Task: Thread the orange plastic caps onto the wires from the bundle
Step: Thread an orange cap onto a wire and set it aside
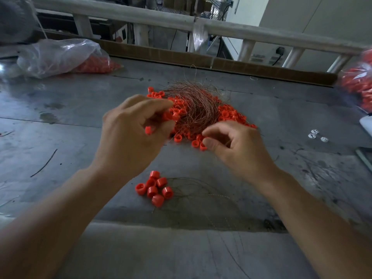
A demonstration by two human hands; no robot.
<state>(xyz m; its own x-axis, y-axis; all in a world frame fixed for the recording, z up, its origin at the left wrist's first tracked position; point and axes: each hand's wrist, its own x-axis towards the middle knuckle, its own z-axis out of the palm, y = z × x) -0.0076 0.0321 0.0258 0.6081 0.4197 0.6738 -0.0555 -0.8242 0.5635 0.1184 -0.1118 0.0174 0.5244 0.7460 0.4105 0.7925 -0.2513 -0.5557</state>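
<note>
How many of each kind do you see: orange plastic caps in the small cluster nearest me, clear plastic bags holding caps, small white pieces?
Orange plastic caps in the near cluster: 7
Clear plastic bags holding orange caps, left and right: 2
Small white pieces at the right: 3
Total: 12

The heap of plastic caps is plain bright orange-red; the wire bundle on it is coppery reddish-brown in fine glinting strands; the small cluster of caps and the single cap in the left hand are the same orange-red; the tabletop is dull grey, mottled with darker stains and scratches; the plastic bag is clear, orange showing through; the cardboard strip is brown.
</note>
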